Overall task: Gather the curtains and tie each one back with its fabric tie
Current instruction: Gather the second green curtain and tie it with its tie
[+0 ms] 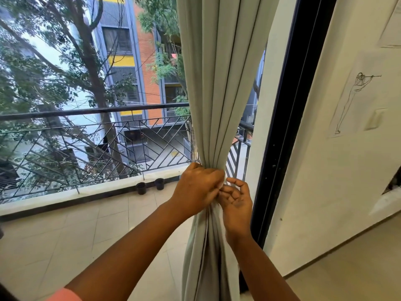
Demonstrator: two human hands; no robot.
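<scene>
Looks like an upper-floor flat: pale curtain point(219, 83) at a black-framed balcony door point(288, 109), tiled balcony floor point(65, 235) behind an iron railing point(86, 135), line drawing point(355, 101) taped to a cream wall point(325, 181), apartment block point(134, 61) opposite.

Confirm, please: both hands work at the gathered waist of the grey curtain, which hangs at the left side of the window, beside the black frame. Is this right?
One detail is wrong. The head view shows the curtain hanging at the right side of the window, beside the black frame. The rest holds: the left hand and right hand both work at its gathered waist.
</scene>
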